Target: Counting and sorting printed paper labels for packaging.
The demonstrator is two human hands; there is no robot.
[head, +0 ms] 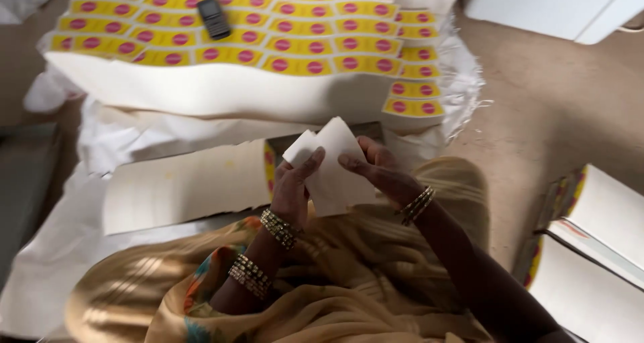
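Paper is between both hands, above the lap: a small stack of white sheets. The left hand holds its left edge with fingers closed on it, and the right hand pinches the right edge. Just beyond lies a big pile of yellow labels with a black phone on top.
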